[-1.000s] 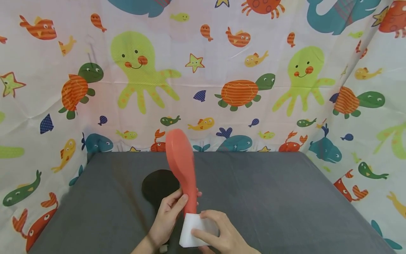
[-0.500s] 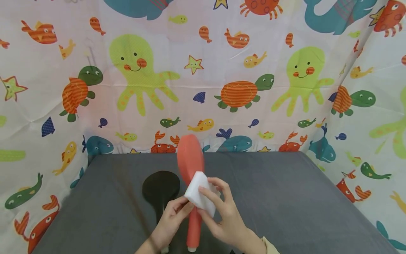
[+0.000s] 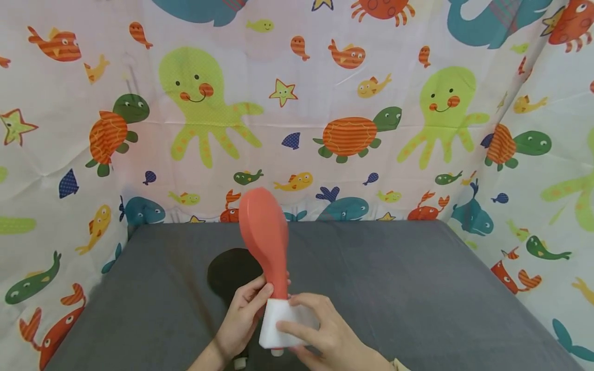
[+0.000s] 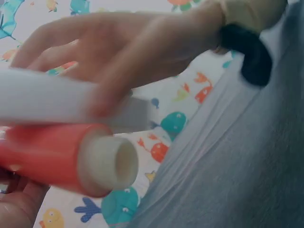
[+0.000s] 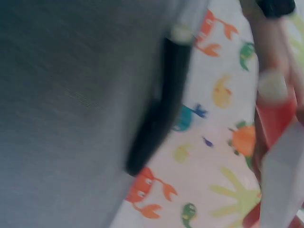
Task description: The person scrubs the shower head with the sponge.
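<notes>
No lettering, label, brand, number or sign can be read in the head view or in either wrist view.

red paddle (image 3: 264,221): smooth, plastic-looking | white block (image 3: 276,322): matt, smooth | tabletop (image 3: 394,288): matt cloth | backdrop (image 3: 325,87): creased cloth
</notes>
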Available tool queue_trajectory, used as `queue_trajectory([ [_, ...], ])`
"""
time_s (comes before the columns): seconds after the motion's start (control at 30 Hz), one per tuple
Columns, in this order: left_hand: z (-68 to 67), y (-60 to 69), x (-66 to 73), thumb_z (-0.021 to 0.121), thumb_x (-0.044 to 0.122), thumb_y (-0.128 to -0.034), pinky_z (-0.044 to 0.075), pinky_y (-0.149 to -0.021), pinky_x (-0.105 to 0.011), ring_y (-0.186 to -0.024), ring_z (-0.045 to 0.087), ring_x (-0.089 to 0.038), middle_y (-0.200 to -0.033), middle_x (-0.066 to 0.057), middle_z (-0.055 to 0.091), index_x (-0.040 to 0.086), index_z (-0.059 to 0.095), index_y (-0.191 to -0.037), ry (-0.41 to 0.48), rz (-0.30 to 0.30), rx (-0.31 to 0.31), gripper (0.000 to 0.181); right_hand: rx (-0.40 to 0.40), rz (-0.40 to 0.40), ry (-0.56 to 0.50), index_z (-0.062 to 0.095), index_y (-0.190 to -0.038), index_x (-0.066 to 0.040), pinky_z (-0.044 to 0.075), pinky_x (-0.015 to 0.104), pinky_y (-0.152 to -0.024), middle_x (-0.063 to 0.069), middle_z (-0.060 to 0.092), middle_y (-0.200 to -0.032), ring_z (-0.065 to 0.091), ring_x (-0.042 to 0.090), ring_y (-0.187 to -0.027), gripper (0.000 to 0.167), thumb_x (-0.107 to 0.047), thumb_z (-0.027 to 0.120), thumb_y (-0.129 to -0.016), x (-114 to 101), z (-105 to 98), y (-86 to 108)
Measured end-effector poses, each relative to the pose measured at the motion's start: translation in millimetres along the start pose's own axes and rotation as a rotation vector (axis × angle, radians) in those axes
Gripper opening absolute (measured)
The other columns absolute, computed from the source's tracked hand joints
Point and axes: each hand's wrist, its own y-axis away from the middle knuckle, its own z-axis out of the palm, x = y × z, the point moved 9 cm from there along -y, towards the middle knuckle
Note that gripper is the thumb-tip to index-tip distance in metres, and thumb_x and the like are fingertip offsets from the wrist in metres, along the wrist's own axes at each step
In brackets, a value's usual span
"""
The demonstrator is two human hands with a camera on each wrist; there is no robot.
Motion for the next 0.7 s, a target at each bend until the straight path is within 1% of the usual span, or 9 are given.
queue_trajectory([
  [0.03,2.5,0.2,-0.2,0.032,0.006,-0.1015,0.046,-0.091,-0.033,-0.11,0.052,-0.019,-0.126,-0.009,0.053,-0.008,0.041,-0.133,0.014,0.008,-0.023,0.036,0.034,0.025,-0.003,0.057,-0.122,-0.009,0.045,0.039,-0.081,0.022,0.042,-0.124,0.043,0.03,-0.111,0.037,-0.023,0.062,-0.088,5,-5,-5.1],
  [0.1,7.2,0.6,-1.5,0.031,0.004,-0.1012,0.046,-0.09,-0.032,-0.113,0.049,-0.017,-0.126,-0.009,0.052,-0.006,0.043,-0.133,0.035,0.017,-0.062,0.035,0.093,0.116,-0.036,0.055,-0.125,-0.008,0.044,0.039,-0.079,0.023,0.039,-0.126,0.042,0.03,-0.111,0.04,-0.025,0.062,-0.089,18,-13,-15.2],
  [0.2,12.7,0.8,-2.2,0.031,-0.001,-0.1,0.045,-0.091,-0.033,-0.113,0.049,-0.018,-0.126,-0.01,0.049,-0.005,0.044,-0.133,0.024,0.045,-0.103,0.036,0.176,0.231,-0.094,0.052,-0.128,-0.007,0.042,0.039,-0.078,0.023,0.037,-0.128,0.041,0.031,-0.111,0.045,-0.027,0.061,-0.09,37,-25,-29.3],
  [0.3,15.7,1.1,-2.7,0.032,-0.004,-0.0986,0.045,-0.092,-0.034,-0.116,0.047,-0.02,-0.128,-0.013,0.047,-0.005,0.043,-0.134,0.006,0.065,-0.114,0.037,0.223,0.289,-0.117,0.051,-0.129,-0.007,0.043,0.038,-0.077,0.022,0.038,-0.129,0.041,0.03,-0.111,0.046,-0.03,0.061,-0.09,46,-33,-37.7],
  [0.4,15.6,1.3,-1.1,0.034,-0.006,-0.0971,0.045,-0.092,-0.035,-0.115,0.049,-0.021,-0.128,-0.015,0.048,-0.007,0.043,-0.133,0.0,0.084,-0.096,0.037,0.231,0.296,-0.109,0.051,-0.13,-0.007,0.043,0.038,-0.077,0.022,0.038,-0.13,0.04,0.03,-0.112,0.047,-0.03,0.06,-0.09,47,-33,-37.7],
  [0.47,12.3,1.4,-0.4,0.037,-0.005,-0.0969,0.047,-0.09,-0.035,-0.111,0.053,-0.021,-0.126,-0.014,0.051,-0.006,0.044,-0.133,0.013,0.076,-0.058,0.037,0.219,0.276,-0.111,0.05,-0.13,-0.006,0.041,0.038,-0.078,0.023,0.037,-0.129,0.04,0.03,-0.112,0.046,-0.029,0.06,-0.09,43,-30,-32.3],
  [0.57,5.7,1.3,1.5,0.038,-0.004,-0.0971,0.048,-0.087,-0.033,-0.104,0.057,-0.018,-0.12,-0.012,0.057,-0.007,0.046,-0.13,0.038,0.068,-0.004,0.034,0.165,0.236,-0.093,0.05,-0.129,-0.007,0.039,0.037,-0.078,0.022,0.037,-0.128,0.04,0.029,-0.112,0.045,-0.026,0.061,-0.09,34,-18,-17.8],
  [0.6,3.5,1.3,2.1,0.037,-0.003,-0.0974,0.048,-0.086,-0.032,-0.103,0.057,-0.018,-0.119,-0.013,0.058,-0.008,0.047,-0.129,0.054,0.066,0.008,0.034,0.139,0.218,-0.079,0.051,-0.128,-0.007,0.041,0.036,-0.078,0.022,0.037,-0.128,0.04,0.029,-0.111,0.044,-0.026,0.062,-0.09,29,-14,-12.2],
  [0.7,-0.1,0.8,5.7,0.033,-0.002,-0.099,0.047,-0.09,-0.034,-0.107,0.057,-0.022,-0.122,-0.017,0.056,-0.01,0.041,-0.132,0.106,0.076,0.011,0.035,0.044,0.142,-0.01,0.053,-0.126,-0.009,0.046,0.038,-0.078,0.021,0.039,-0.127,0.042,0.028,-0.111,0.041,-0.025,0.061,-0.089,13,-1,3.5],
])
